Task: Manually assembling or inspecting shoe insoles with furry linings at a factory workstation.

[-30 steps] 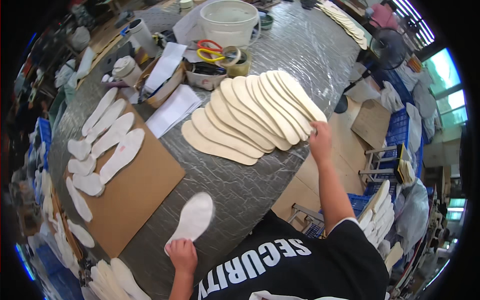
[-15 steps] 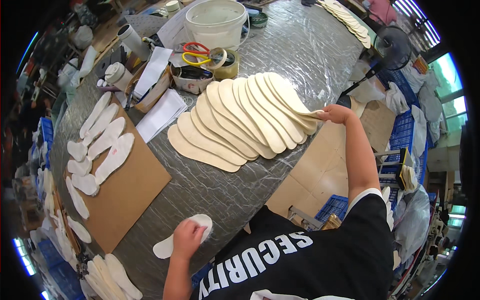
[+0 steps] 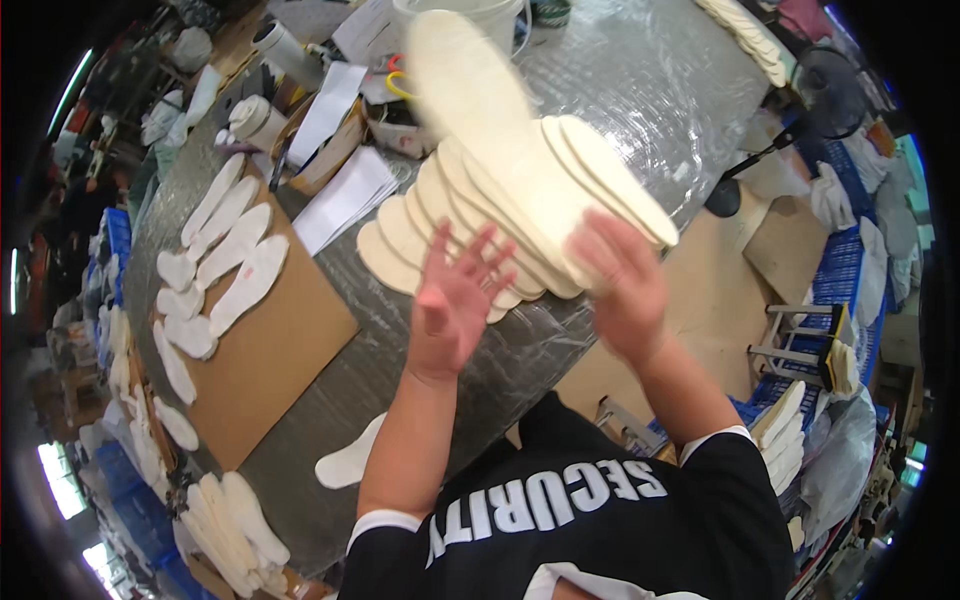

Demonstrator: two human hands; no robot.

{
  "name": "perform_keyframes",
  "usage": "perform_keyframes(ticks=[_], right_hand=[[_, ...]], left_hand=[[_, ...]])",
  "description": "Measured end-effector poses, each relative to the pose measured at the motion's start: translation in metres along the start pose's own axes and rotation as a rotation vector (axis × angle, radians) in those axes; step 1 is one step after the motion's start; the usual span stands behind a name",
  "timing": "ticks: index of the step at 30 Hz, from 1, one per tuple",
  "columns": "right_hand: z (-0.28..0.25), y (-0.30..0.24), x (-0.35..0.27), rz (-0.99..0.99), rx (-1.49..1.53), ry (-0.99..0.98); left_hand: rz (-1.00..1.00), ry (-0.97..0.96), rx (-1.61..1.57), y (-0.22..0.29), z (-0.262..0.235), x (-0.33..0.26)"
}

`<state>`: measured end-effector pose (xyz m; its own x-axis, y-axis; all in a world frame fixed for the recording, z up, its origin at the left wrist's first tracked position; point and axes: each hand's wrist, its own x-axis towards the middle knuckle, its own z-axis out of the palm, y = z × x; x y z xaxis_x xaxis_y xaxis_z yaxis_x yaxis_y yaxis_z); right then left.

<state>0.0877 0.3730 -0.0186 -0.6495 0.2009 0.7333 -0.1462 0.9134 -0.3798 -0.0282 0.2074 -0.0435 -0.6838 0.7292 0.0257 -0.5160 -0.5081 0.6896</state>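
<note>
A fanned row of cream shoe insoles [image 3: 610,160] lies overlapped on the dark table [image 3: 320,400]. One insole [image 3: 468,85], blurred by motion, is raised at a slant above the row. Its lower end is in my right hand [image 3: 622,280], whose fingers are closed on it and somewhat smeared. My left hand [image 3: 462,295] hovers over the near left part of the row, palm up, fingers spread and holding nothing. By my left forearm a single white insole [image 3: 350,458] lies on the table, partly covered by the arm.
On the left, white insole pieces [image 3: 238,245] lie on and around a brown board [image 3: 270,370]. Beyond are papers [image 3: 345,200], a white lidded cup [image 3: 255,120] and a white bucket [image 3: 505,20]. A black fan [image 3: 830,90] stands at right; a stepladder [image 3: 800,345] is below it.
My right hand has lifted an insole from the row's right end and swung it left. My left hand has left the single white insole and moved up to the row, opening.
</note>
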Motion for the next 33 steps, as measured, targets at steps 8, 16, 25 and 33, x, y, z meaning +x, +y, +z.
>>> perform_keyframes(ticks=[8,16,25,33], right_hand=[[0.064,-0.119,-0.078,0.109,0.742,-0.211],[0.08,-0.143,-0.138,1.369,1.262,-0.954],[0.102,-0.158,-0.153,1.594,1.423,-0.873],[0.103,-0.163,-0.151,1.574,1.333,-0.892]], left_hand=[[0.147,0.139,-0.02,0.086,-0.036,-0.067],[-0.415,0.004,1.349,0.168,-0.085,-0.202],[-0.394,-0.052,1.595,0.125,-0.12,-0.242],[-0.303,-0.192,1.661,0.119,-0.129,-0.234]])
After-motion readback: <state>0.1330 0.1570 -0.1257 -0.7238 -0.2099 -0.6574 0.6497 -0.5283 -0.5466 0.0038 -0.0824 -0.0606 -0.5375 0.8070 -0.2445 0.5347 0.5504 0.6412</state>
